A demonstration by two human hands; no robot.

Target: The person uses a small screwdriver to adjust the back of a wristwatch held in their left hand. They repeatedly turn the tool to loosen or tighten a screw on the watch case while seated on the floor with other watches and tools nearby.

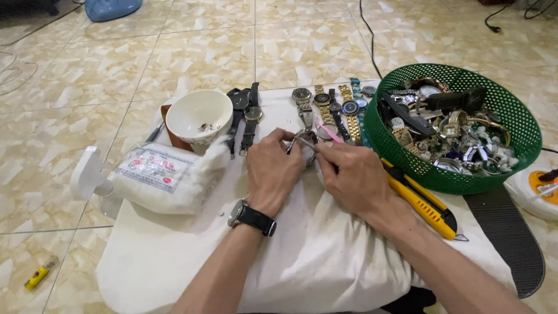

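both hands meet at the cloth's centre, left hand point(272, 168) and right hand point(351, 174) each pinched shut on a small silver wristwatch point(307, 141), light, slick, glass-fronted and probably fragile, best held by its case edges, with a green basket point(511, 116) at two o'clock.

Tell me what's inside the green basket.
The green basket holds a tangled heap of wristwatches, metal bracelets and loose watch cases, with a black strap lying on top. Whatever lies beneath the top layer, and the basket's bottom, is covered.
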